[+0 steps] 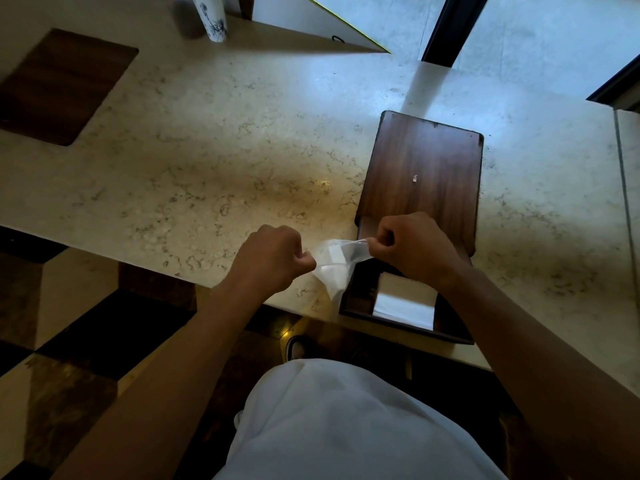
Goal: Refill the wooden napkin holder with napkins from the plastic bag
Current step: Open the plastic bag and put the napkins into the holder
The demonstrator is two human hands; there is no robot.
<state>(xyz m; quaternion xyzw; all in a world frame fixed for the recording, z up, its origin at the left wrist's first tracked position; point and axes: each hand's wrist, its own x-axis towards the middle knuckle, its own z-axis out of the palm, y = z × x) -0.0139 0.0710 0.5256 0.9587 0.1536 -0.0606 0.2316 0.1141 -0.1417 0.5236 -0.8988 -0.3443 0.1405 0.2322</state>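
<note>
The left hand [273,258] is curled into a fist, pinching one side of the clear plastic bag [332,268] between thumb and fingers. The right hand [412,247] is curled the same way and pinches the opposite side, so the bag's top is stretched taut between the two hands while its lower part hangs slack over the near edge of the table [207,150].

Just right of the bag, the wooden napkin holder [426,174] lies flat at that same near edge. Its lid covers the far part, and its open near end shows a stack of white napkins [405,303] inside. The right wrist crosses over this opening.

Left of the hands, the marble top lies open and bare as far as a dark wooden inlay [59,84] near the far left corner. A white patterned cylinder [211,19] stands at the far edge.
</note>
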